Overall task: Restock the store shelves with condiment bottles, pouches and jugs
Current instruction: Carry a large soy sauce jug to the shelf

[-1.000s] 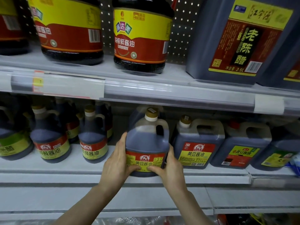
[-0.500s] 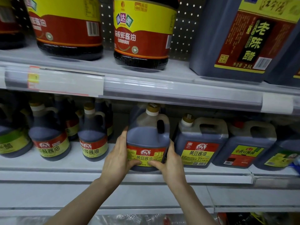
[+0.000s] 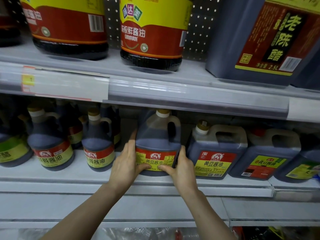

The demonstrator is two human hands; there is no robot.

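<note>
A dark soy sauce jug (image 3: 158, 135) with a red and yellow label was held upright at the front of the shelf (image 3: 69, 175). It was gripped low down on both sides. The left hand (image 3: 127, 160) was curled round its left side and the right hand (image 3: 181, 166) round its right. A square jug (image 3: 216, 149) was seen just beside it on the right, and a smaller bottle (image 3: 97, 144) on the left.

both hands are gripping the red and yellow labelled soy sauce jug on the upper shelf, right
Wrong shelf. The head view shows the left hand and right hand gripping the soy sauce jug on the lower shelf, beneath the price rail.
</note>
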